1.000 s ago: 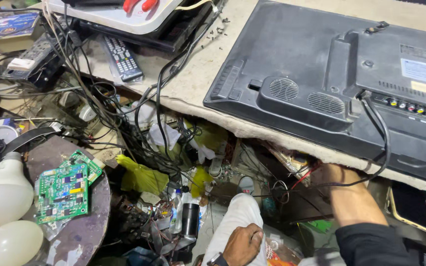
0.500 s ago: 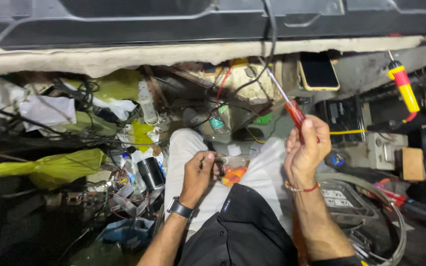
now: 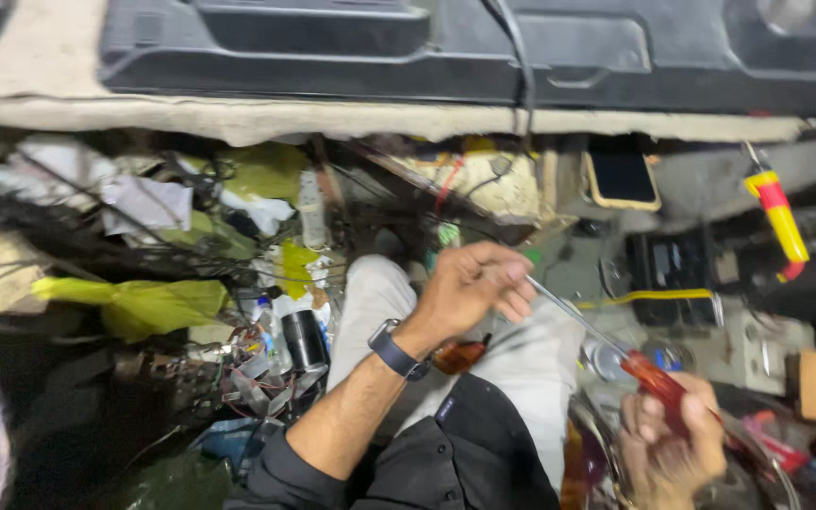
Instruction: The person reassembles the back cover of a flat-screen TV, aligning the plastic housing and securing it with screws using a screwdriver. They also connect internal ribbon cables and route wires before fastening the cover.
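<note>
A: What do we see first, starting with the biggest thing?

B: We see the broad black plastic back of a flat screen [image 3: 446, 47] lying across the top, resting on a pale padded bench edge [image 3: 351, 118]. A black cable [image 3: 519, 66] hangs from it down over that edge.

A: And under the bench?

B: We look down on a heap of clutter: a crumpled yellow plastic bag [image 3: 148, 304] at the left, white paper scraps [image 3: 148, 203] above it, tangled wires, and a small black cylinder [image 3: 304, 338] just beside our pale trouser leg [image 3: 521, 359].

A: What are we holding?

B: We hold a long screwdriver with a red translucent handle and thin metal shaft [image 3: 606, 345]. It slants across our lap, handle low at the right, tip up toward the left.

A: How do the hands sit on it?

B: Our right hand [image 3: 671, 444] is wrapped in a fist around the handle, though it is blurred. Our left hand [image 3: 474, 283], with a dark watch [image 3: 397, 349] at the wrist, has its fingers curled together, pinching the shaft near the tip.

A: Anything smaller nearby?

B: We see a dark phone in a tan case [image 3: 621, 175] lying under the bench edge, and a yellow and red handled tool [image 3: 778, 217] well apart at the right.
</note>
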